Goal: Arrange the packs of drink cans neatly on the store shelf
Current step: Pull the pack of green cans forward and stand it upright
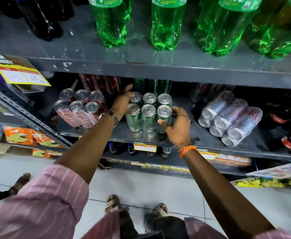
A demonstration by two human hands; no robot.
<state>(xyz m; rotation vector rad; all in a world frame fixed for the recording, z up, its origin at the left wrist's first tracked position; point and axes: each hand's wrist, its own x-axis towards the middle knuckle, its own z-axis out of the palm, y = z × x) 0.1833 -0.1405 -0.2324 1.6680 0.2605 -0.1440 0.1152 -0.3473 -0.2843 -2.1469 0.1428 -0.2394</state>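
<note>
Green can pack [149,112], shrink-wrapped, is stood upright mid-shelf [184,135], flanked by the left hand [122,100] at 9 o'clock and the right hand [177,125] at 4 o'clock, fingers curled against it. Weight and slippery film are judged likely; low side grips are advised.

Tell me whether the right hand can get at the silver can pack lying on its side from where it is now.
Probably yes. The right hand rests on the green can pack, and only bare shelf lies between it and the silver can pack; nothing blocks the way.
</note>
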